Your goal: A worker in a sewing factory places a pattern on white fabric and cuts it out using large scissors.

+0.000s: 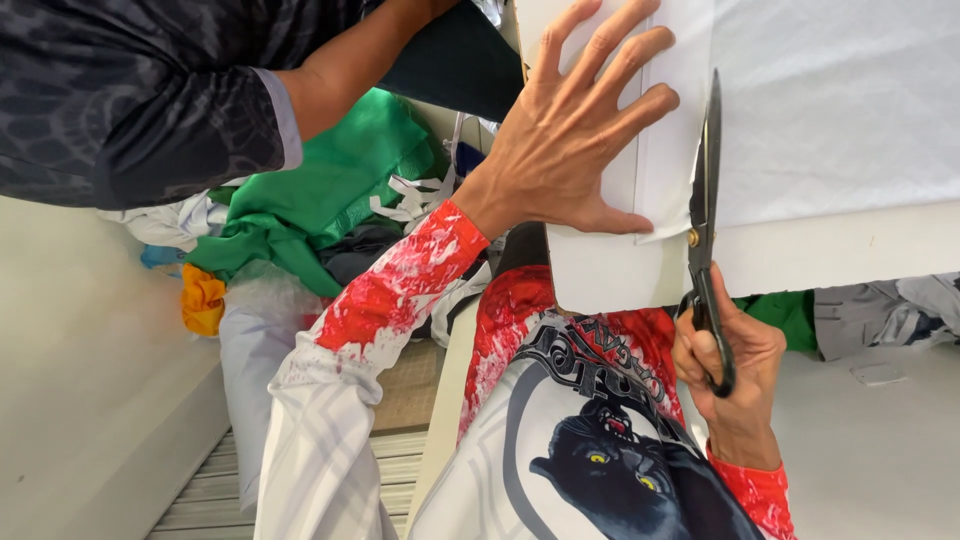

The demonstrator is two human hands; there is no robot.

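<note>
Both hands are busy: my left hand (575, 140) lies flat, fingers spread, on a white pattern card (610, 265); my right hand (728, 365) is clenched around black scissors (703, 210) beside white cloth (830, 100). I can't tell whether the blades part. Another person's sleeve (130, 100) hides the top-left corner.

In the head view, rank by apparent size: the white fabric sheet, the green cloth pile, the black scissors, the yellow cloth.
1. White fabric sheet
2. Green cloth pile
3. Black scissors, long but thin
4. Yellow cloth

The yellow cloth lies farther from the camera, so its true size is uncertain.
</note>
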